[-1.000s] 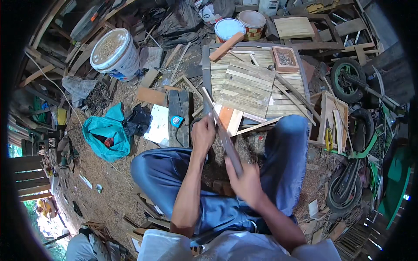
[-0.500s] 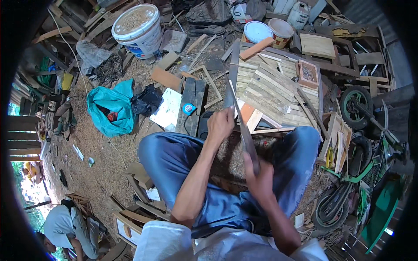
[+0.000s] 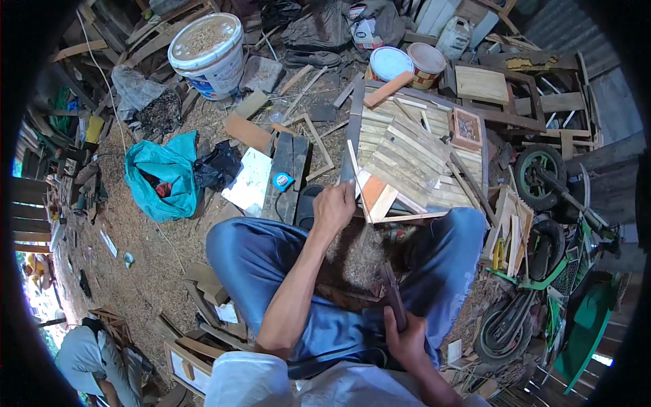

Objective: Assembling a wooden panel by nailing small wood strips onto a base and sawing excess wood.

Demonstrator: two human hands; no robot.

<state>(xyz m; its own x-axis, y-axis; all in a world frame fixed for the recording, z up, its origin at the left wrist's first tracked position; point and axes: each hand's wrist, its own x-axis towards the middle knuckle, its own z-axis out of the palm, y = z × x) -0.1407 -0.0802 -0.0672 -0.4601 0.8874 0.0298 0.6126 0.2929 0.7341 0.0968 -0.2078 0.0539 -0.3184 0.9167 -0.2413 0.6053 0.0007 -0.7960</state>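
Note:
My left hand [image 3: 333, 209] is closed around a thin pale wooden strip [image 3: 353, 161] in front of my knees; the strip slants down to the right past my thumb. My right hand [image 3: 407, 339] grips a long dark blade [image 3: 391, 288], which looks like a large knife, low between my thighs. Blade and strip are apart. Just beyond the strip lies a panel of pale slats [image 3: 407, 159] in a dark frame. Loose wood offcuts [image 3: 383, 202] rest on its near end. My palms' inner sides are hidden.
Left of the panel are a blue tape measure [image 3: 282, 180] on a dark wood block and a teal sack [image 3: 161, 178]. A white bucket [image 3: 209, 64] stands far left. At right lies a green-framed bike [image 3: 553, 268]. Another person [image 3: 98, 359] bends over at lower left.
My right hand has drawn the blade down toward my lap, away from the strip. My left hand stays near the same place with the strip. The whole view has shifted slightly.

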